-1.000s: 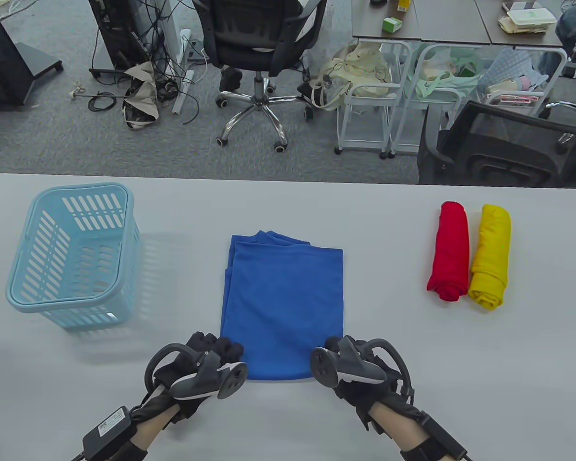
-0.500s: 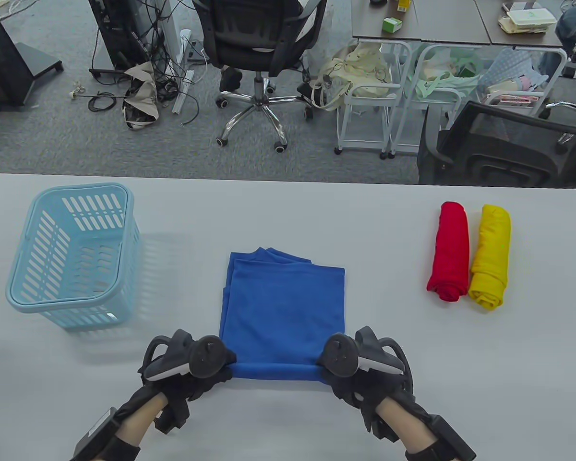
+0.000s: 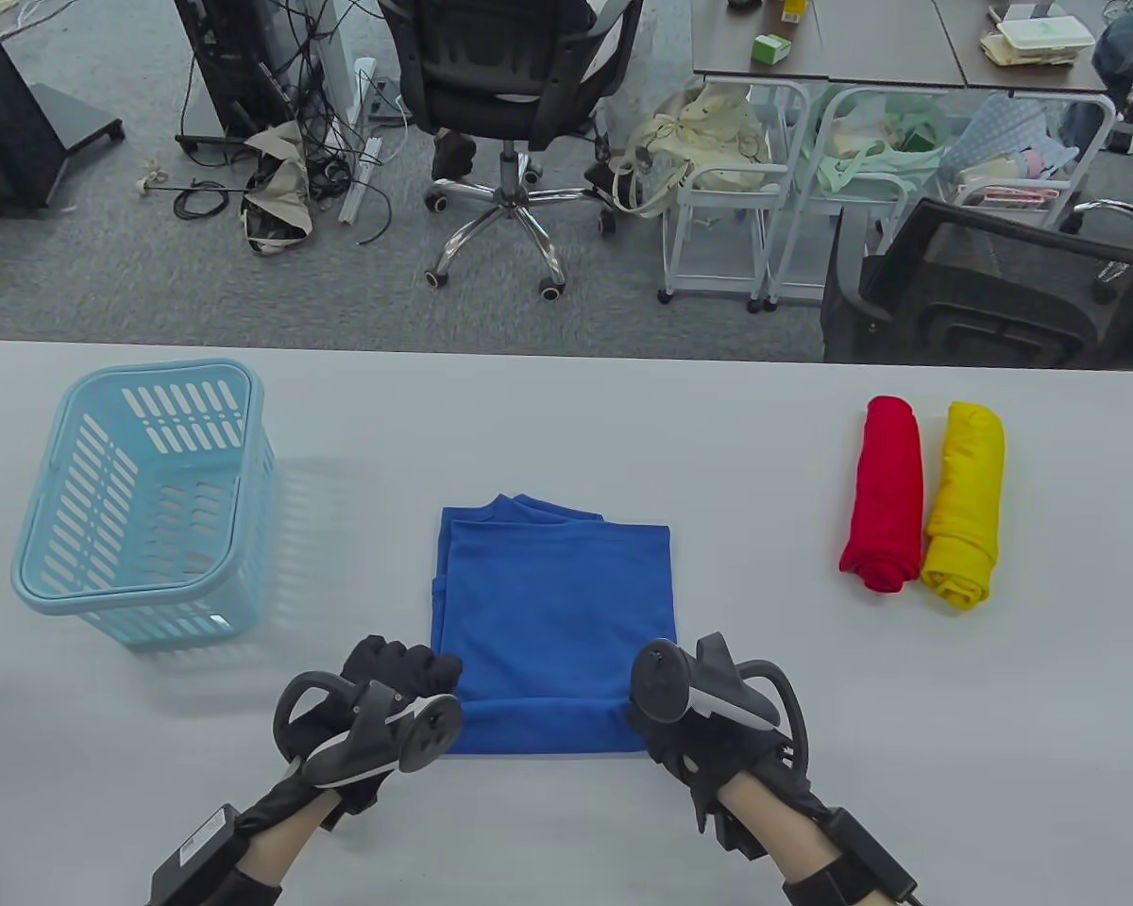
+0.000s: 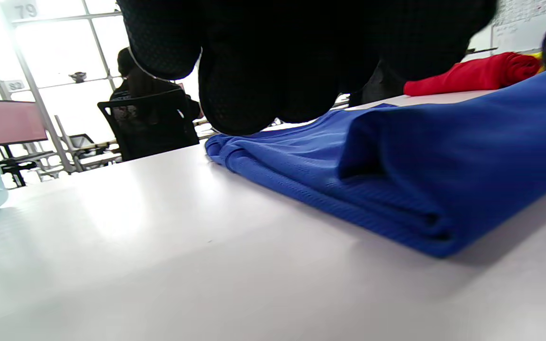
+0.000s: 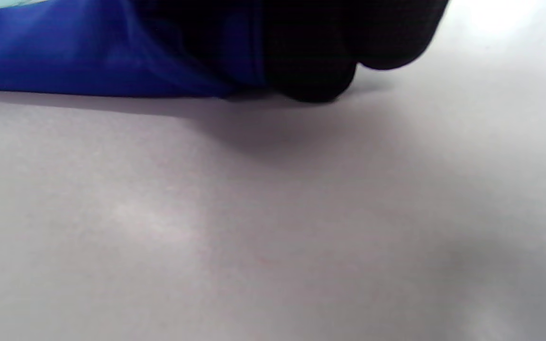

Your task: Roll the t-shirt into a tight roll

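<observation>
Table view: seen with left hand (image 3: 392, 703) and right hand (image 3: 694, 722) fingers clenching the near fold of blue t-shirt (image 3: 552, 604) on counter (image 3: 812, 755). First turn begun; probably next, tight even rolling away from fingers.

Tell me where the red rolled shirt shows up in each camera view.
Table view: red rolled shirt at right, lying beside the yellow roll.
Left wrist view: upper right, beyond the blue t-shirt.
Right wrist view: not in it.
Shared landmark: the blue t-shirt, seen in all three views.
</observation>
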`<state>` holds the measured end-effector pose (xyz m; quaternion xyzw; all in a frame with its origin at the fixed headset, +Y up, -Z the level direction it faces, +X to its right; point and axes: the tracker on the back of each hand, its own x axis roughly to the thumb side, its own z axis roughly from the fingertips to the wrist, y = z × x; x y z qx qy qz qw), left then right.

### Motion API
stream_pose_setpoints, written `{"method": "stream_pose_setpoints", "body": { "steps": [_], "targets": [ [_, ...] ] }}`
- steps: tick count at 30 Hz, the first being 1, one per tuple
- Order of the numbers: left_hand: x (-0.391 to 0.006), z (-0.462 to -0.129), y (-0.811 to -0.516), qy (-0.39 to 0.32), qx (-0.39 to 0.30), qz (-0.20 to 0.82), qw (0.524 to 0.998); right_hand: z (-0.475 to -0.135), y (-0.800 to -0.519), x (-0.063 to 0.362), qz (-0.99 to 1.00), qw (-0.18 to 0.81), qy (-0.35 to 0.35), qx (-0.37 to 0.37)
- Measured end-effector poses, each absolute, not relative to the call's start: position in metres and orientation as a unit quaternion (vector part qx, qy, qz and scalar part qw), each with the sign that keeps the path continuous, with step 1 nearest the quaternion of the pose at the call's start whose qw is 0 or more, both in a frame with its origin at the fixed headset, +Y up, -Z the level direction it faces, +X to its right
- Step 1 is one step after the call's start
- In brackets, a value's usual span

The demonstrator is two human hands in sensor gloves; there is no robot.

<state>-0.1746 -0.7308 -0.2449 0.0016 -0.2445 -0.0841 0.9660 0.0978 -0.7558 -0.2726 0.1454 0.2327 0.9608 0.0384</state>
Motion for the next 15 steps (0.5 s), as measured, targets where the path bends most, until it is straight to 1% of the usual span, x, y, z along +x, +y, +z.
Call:
{"method": "stream_pose_setpoints", "body": {
  "steps": [2, 4, 5, 7, 9, 10, 11, 12, 13, 14, 15],
  "targets": [
    [-0.165, -0.241, -0.740, -0.285, -0.052, -0.067, 0.955, -0.272, -0.756, 0.097, 0.962, 0.037, 0.231, 0.142],
    [-0.160, -0.239, -0.751, -0.292, -0.082, -0.090, 0.949, -0.270, -0.756, 0.097, 0.963, 0.031, 0.227, 0.142],
    [-0.159, -0.240, -0.755, -0.285, -0.077, -0.126, 0.947, -0.270, -0.755, 0.097, 0.963, 0.030, 0.226, 0.142],
    [-0.159, -0.244, -0.758, -0.280, -0.064, -0.155, 0.945, -0.269, -0.753, 0.098, 0.967, 0.023, 0.217, 0.134],
    [-0.161, -0.245, -0.760, -0.277, -0.079, -0.135, 0.948, -0.264, -0.746, 0.098, 0.977, -0.018, 0.178, 0.115],
    [-0.162, -0.245, -0.760, -0.277, -0.081, -0.128, 0.949, -0.259, -0.738, 0.094, 0.982, -0.053, 0.137, 0.119],
    [-0.163, -0.246, -0.760, -0.277, -0.081, -0.129, 0.949, -0.253, -0.731, 0.089, 0.983, -0.078, 0.102, 0.128],
    [-0.163, -0.247, -0.760, -0.277, -0.081, -0.130, 0.949, -0.247, -0.725, 0.082, 0.981, -0.085, 0.081, 0.156],
    [-0.163, -0.247, -0.760, -0.277, -0.081, -0.130, 0.949, -0.244, -0.723, 0.079, 0.978, -0.079, 0.076, 0.179],
    [-0.163, -0.247, -0.760, -0.277, -0.081, -0.130, 0.949, -0.240, -0.722, 0.072, 0.968, -0.061, 0.081, 0.229],
    [-0.163, -0.246, -0.760, -0.277, -0.080, -0.132, 0.948, -0.237, -0.725, 0.065, 0.961, -0.049, 0.100, 0.253]
  ]
}}
